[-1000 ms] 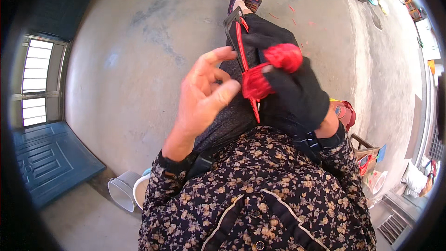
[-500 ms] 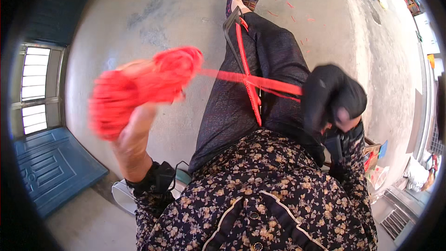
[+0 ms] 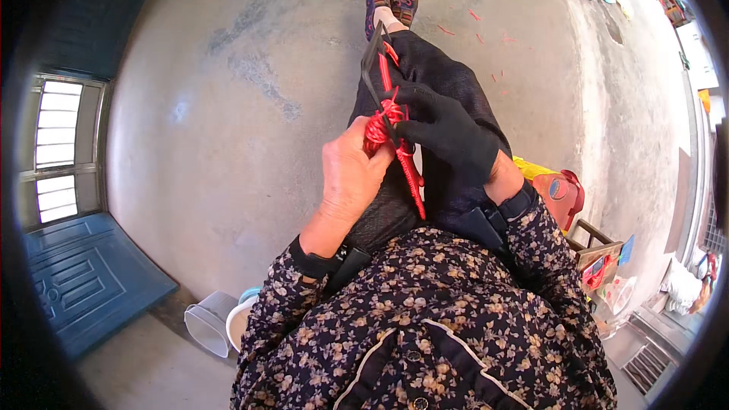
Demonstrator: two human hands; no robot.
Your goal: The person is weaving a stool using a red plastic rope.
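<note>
Seen from above, a seated person in a dark floral blouse works over outstretched legs in black trousers. The bare left hand curls loosely, its fingers pressed against a small bunched knot of bright red plastic cord, apparently steadying the bundle. Just to the right of it, the right hand in a black knitted glove pinches the same knot from the other side, fingertips closed on the cord, so the two hands meet over the thigh. A thin dark rod runs away from the hands toward a pair of patterned shoes, with the red cord wound along it, seemingly kept taut by the legs. Below the hands, a red braided strip trails back toward the body. Well beyond the gloved hand, short red offcuts dot the grey concrete floor.
</note>
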